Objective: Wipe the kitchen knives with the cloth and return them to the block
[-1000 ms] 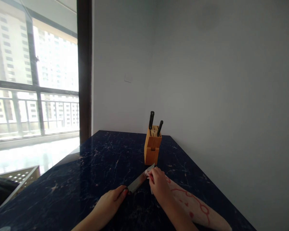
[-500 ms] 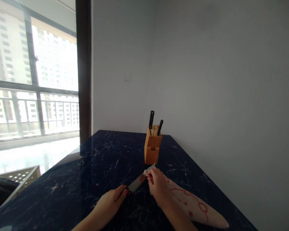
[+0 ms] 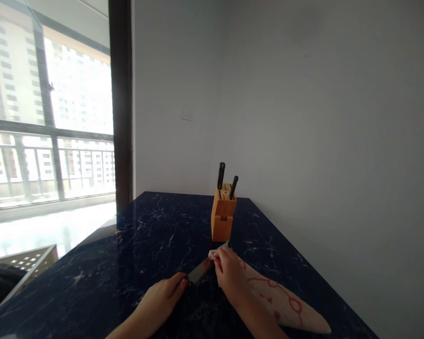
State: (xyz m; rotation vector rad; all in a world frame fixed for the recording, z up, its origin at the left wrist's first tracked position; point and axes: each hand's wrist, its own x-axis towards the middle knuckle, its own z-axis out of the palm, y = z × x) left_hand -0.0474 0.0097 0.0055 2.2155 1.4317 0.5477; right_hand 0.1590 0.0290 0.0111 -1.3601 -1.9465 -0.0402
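Note:
My left hand point(image 3: 165, 293) is closed around the dark handle of a knife point(image 3: 199, 271), whose blade points away and to the right. My right hand point(image 3: 229, 273) pinches a fold of a pale cloth with red drawings point(image 3: 286, 301) against the blade, near its tip. The rest of the cloth trails to the right beneath my right forearm and lies on the table. Just beyond the blade tip stands a wooden knife block point(image 3: 223, 219) with two black-handled knives point(image 3: 221, 176) in its slots. My fingers hide most of the knife's handle.
The dark blue marbled table point(image 3: 155, 235) reaches back toward the grey wall point(image 3: 304, 117). At the lower left, beside the table, is a light chair-like frame with holes point(image 3: 31, 261) and dark fabric on it. A large window point(image 3: 49, 103) lies at the left.
My right hand and the pinched cloth have shifted very slightly left along the blade. The left hand keeps its hold on the knife. The whole view has moved a little.

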